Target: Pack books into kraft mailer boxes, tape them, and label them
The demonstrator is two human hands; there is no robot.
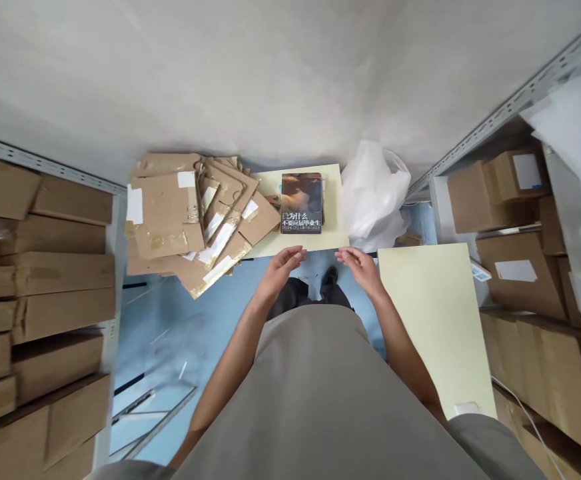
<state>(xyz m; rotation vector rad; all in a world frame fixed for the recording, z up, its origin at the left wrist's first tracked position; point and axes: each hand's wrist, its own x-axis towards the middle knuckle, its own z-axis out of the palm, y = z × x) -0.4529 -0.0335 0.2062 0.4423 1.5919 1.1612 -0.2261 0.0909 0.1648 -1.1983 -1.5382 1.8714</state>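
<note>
A dark-covered book (301, 205) with white lettering lies on top of a stack on the pale yellow tabletop (268, 248). The edges of other books show at its right side. My left hand (281, 268) is at the table's front edge, just below the book's left corner, fingers stretched out and nothing held. Opposite it, my right hand (362, 268) is at the same edge, to the lower right of the book, with its fingers extended and no object in them. A gap separates both hands from the book.
Flattened cardboard boxes (168, 213) pile up at the left and overhang the front edge. A white plastic bag (373, 197) bulges at the right. Another yellow board (433, 313) stands at my right. Shelves of cartons (65, 273) line both sides, and a metal frame (163, 420) lies on the floor.
</note>
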